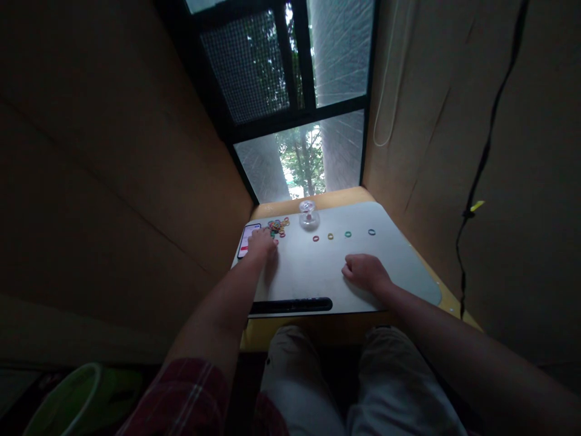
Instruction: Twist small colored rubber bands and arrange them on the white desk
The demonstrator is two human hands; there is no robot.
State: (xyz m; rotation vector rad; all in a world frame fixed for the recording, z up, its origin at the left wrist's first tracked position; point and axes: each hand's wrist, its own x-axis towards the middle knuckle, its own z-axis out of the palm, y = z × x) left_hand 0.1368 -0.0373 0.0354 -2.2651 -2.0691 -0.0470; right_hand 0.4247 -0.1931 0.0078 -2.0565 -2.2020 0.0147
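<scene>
My left hand (262,243) is at the left of the white board (304,272), between a phone (245,241) and a heap of small coloured rings (276,227). Its fingers are bent downward and look apart from the thumb; no held thing shows. My right hand (364,271) rests on the board as a closed fist, with nothing visible in it. Beyond it lie four separate rings in a loose row: a red ring (316,238), a yellow ring (330,236), a green ring (348,234) and a blue ring (371,232).
A clear plastic container (309,217) stands at the board's back edge. Along the front edge is a black bar (293,304). A window (302,157) rises behind, with walls on both sides. A black cable (481,163) hangs at right; a green bin (86,399) is at lower left.
</scene>
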